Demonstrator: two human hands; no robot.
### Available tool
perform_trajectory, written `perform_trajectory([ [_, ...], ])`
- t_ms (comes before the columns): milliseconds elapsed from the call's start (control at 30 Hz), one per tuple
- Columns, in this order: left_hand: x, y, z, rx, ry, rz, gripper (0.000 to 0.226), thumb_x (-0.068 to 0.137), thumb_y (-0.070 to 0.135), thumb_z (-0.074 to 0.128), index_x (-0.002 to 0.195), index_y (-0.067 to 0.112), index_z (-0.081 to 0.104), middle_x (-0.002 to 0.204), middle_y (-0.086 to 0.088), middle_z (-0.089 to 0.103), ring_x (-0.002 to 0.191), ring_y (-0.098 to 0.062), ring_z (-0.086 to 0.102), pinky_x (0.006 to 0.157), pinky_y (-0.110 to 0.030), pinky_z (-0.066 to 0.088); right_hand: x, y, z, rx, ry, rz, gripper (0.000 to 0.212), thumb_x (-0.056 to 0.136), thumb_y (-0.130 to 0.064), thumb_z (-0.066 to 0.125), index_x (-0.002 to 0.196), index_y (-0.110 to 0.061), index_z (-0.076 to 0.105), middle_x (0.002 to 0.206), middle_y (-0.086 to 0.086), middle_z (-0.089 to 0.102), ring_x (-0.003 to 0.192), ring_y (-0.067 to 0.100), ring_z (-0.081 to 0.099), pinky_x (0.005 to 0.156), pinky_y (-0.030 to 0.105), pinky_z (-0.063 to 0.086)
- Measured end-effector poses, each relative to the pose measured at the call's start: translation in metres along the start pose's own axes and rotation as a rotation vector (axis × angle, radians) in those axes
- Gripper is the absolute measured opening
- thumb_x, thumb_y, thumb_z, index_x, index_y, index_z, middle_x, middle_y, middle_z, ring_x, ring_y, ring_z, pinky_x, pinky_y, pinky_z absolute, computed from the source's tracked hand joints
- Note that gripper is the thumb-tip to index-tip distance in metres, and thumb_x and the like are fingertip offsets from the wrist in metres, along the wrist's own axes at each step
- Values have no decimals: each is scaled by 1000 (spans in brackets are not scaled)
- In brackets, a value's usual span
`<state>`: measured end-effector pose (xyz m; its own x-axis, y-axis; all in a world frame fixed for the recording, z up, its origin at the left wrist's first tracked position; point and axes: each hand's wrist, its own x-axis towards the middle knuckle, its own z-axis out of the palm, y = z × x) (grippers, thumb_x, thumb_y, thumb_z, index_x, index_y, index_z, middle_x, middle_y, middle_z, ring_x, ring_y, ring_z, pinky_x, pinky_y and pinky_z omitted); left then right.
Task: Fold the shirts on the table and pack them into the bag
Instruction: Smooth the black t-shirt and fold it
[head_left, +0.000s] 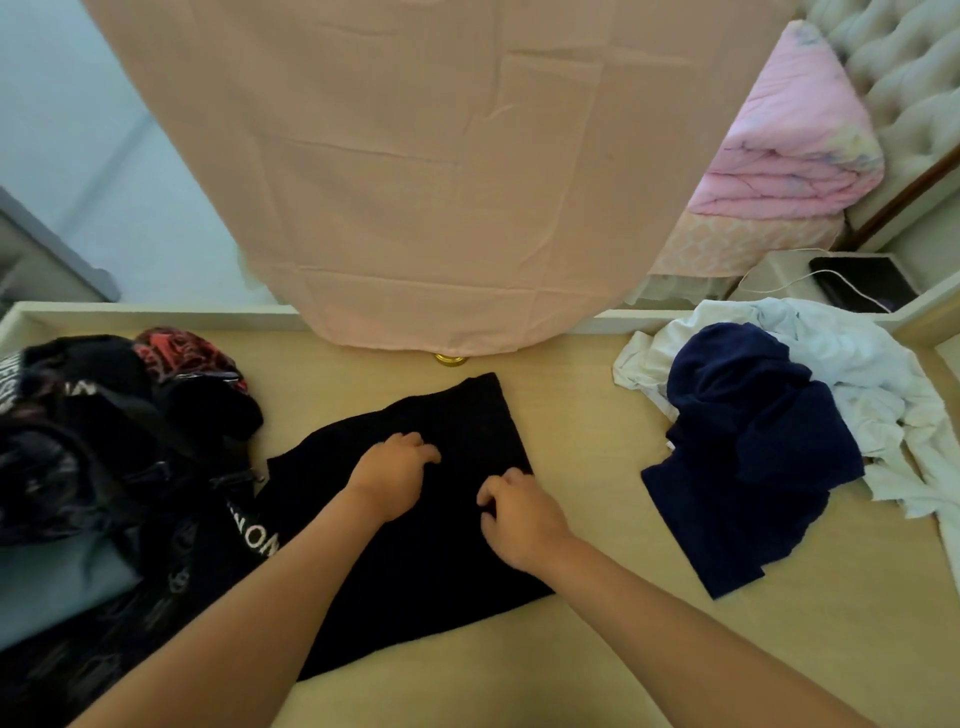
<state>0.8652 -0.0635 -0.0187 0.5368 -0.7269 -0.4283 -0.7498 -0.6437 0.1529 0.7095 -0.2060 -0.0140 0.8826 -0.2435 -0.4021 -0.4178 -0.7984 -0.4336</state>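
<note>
Bag (104, 467) lies beside black shirt (431, 571), its contents unclear

The bag (78, 447) runs off the left edge; pink cloth (415, 182) mostly hides a gold object (451, 359).

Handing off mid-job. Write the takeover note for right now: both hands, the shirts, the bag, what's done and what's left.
Left hand and right hand: both grip the black shirt with curled fingers.
Black shirt: flat at the middle of the table, apparently partly folded.
Navy shirt: crumpled on top of the white shirt at the right, neither folded.
Bag: at the left; its contents cannot be seen.
Left: finish and pack the black shirt, then fold and pack the other two.
</note>
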Motion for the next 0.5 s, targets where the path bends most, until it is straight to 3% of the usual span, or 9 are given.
perform_trajectory([
  [67, -9, 8, 18, -151, 118, -86, 45, 98, 27, 48, 142, 28, 41, 137, 0, 46, 120, -20, 49, 96, -36, 48, 3, 8, 9, -204, 110, -136, 45, 93, -28, 57, 138, -26, 49, 148, 4, 38, 137, 24, 35, 110, 36, 34],
  [133, -16, 17, 35, -183, 258, -116, 50, 99, 33, 48, 146, 28, 33, 143, -1, 40, 121, -20, 48, 92, -35, 51, 6, 19, 17, -276, 0, -200, 66, 96, -30, 55, 154, -27, 25, 165, 5, 8, 152, 25, 8, 120, 44, 18],
  [233, -22, 30, 51, -134, 208, -152, 61, 99, 46, 44, 152, 36, 18, 157, -3, 23, 139, -26, 31, 104, -44, 43, 7, 33, 20, -332, -172, -190, 78, 99, -40, 49, 158, -34, -2, 164, -1, -20, 152, 20, -14, 122, 52, 8],
  [300, -21, 38, 57, -79, 114, -167, 59, 98, 51, 41, 152, 39, 19, 160, -2, 17, 146, -29, 17, 112, -49, 30, 6, 40, 17, -354, -177, -205, 77, 97, -47, 48, 157, -36, 1, 164, -3, -19, 152, 18, -13, 120, 54, 11],
  [333, -19, 42, 56, -79, 128, -176, 55, 99, 49, 41, 150, 38, 26, 159, -2, 21, 145, -28, 19, 113, -48, 28, 5, 43, 13, -366, -167, -218, 77, 95, -48, 49, 157, -36, 4, 165, -3, -15, 152, 19, -9, 119, 54, 13],
  [433, -5, 53, 43, -64, 380, -156, 38, 96, 35, 47, 133, 27, 50, 142, -4, 44, 131, -25, 42, 105, -41, 37, 2, 54, 3, -384, -101, -249, 71, 90, -48, 49, 154, -34, 24, 165, 4, 8, 150, 26, 13, 115, 50, 23],
  [500, 15, 61, 33, 28, 459, -8, 40, 96, 31, 47, 135, 24, 49, 146, -7, 41, 134, -26, 39, 107, -42, 37, -1, 64, -1, -372, -30, -259, 60, 87, -46, 49, 145, -31, 42, 156, 6, 29, 139, 28, 33, 107, 46, 34],
])
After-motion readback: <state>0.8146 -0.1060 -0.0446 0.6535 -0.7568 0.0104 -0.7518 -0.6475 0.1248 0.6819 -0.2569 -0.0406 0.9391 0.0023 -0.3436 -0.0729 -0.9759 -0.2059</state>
